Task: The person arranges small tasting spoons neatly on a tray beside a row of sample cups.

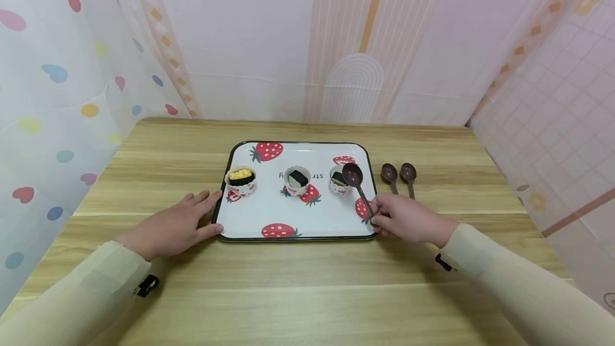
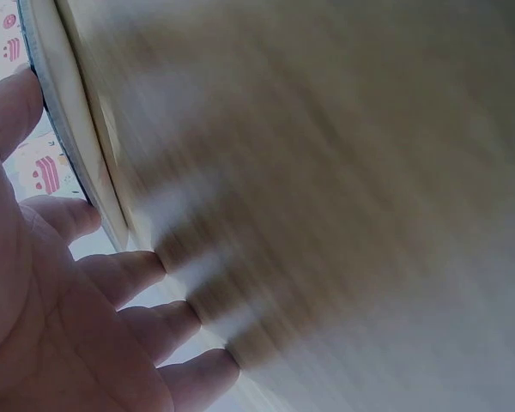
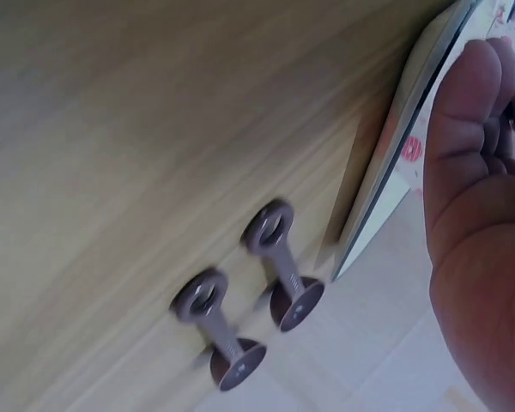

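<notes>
A brown spoon point(image 1: 353, 175) is pinched by its handle in my right hand point(image 1: 408, 218), at the right front of the white strawberry-print tray point(image 1: 250, 215). Its bowl overlaps the right paper cup point(image 1: 338, 188) in the head view, partly covering a black piece. My left hand point(image 1: 175, 226) has its fingers spread, thumb and fingertips at the tray's left edge. The left paper cup point(image 1: 247, 189) holds a yellow-topped piece point(image 1: 241, 176) with a black band, like sushi. In the middle paper cup point(image 1: 298, 191) lies a pale piece with a black strip point(image 1: 299, 178).
Two more brown spoons, a nearer one to the tray point(image 1: 389, 173) and an outer one point(image 1: 408, 172), lie side by side on the wooden table point(image 1: 298, 292), right of the tray. Patterned curtains point(image 1: 250, 41) hang behind the table and along both sides.
</notes>
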Demonstrator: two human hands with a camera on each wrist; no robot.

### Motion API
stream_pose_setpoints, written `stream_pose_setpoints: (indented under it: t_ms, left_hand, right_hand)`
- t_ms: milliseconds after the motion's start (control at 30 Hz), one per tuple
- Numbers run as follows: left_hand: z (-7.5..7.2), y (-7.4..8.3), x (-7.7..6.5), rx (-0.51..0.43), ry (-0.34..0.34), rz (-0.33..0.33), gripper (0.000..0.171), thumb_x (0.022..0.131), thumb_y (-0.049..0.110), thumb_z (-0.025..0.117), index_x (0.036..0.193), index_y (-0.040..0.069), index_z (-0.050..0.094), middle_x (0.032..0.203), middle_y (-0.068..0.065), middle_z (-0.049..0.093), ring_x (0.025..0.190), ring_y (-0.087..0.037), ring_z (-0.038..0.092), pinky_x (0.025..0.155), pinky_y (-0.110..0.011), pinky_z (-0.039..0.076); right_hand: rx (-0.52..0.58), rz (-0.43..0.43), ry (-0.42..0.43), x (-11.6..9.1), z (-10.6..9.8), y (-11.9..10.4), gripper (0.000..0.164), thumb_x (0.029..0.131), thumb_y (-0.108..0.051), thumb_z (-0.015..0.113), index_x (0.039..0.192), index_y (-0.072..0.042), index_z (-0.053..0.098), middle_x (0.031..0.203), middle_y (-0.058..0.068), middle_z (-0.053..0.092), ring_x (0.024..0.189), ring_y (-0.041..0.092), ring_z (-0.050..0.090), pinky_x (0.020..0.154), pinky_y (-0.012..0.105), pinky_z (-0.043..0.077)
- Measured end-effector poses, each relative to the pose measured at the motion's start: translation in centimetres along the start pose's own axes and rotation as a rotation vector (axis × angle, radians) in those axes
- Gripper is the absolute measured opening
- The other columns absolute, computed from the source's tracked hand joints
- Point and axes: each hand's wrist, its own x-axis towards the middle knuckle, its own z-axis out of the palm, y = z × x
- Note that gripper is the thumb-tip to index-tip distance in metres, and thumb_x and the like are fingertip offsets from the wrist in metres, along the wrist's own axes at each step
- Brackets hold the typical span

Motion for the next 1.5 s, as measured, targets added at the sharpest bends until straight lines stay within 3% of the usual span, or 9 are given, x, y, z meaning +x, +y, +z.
stream_pose_setpoints:
  t_ms: [433, 800, 1500]
  left_hand:
    - [-0.3, 0.1, -0.1, 0.009, 0.002, 0.001, 0.095, 0.101, 0.070, 0.051, 0.167, 0.007, 0.025, 0.167, -0.033, 0.029, 0.150, -0.064, 0.027, 0.115, -0.075, 0.036]
    - [0.0, -0.1, 0.1, 0.017, 0.001, 0.002, 0.096, 0.101, 0.073, 0.049, 0.168, 0.008, 0.025, 0.167, -0.033, 0.029, 0.150, -0.064, 0.027, 0.113, -0.075, 0.037]
    - [-0.1, 0.0, 0.1, 0.024, 0.002, 0.004, 0.096, 0.100, 0.073, 0.049, 0.167, 0.008, 0.026, 0.166, -0.034, 0.031, 0.150, -0.063, 0.029, 0.112, -0.075, 0.039]
  right_hand:
    - [0.073, -0.012, 0.058, 1.3, 1.2, -1.2, 0.004, 0.106, -0.008, 0.060, 0.103, -0.005, 0.060, 0.074, 0.000, 0.068, 0.063, 0.010, 0.058, 0.052, 0.027, 0.049]
    - [0.086, -0.010, 0.076, 2.1, 2.1, -2.2, 0.004, 0.104, -0.009, 0.062, 0.102, -0.006, 0.061, 0.072, -0.002, 0.070, 0.061, 0.009, 0.057, 0.049, 0.022, 0.041]
    - [0.136, -0.042, 0.090, 4.7, 3.9, -6.3, 0.008, 0.107, -0.012, 0.060, 0.101, -0.006, 0.062, 0.081, 0.003, 0.075, 0.067, 0.011, 0.065, 0.055, 0.027, 0.051]
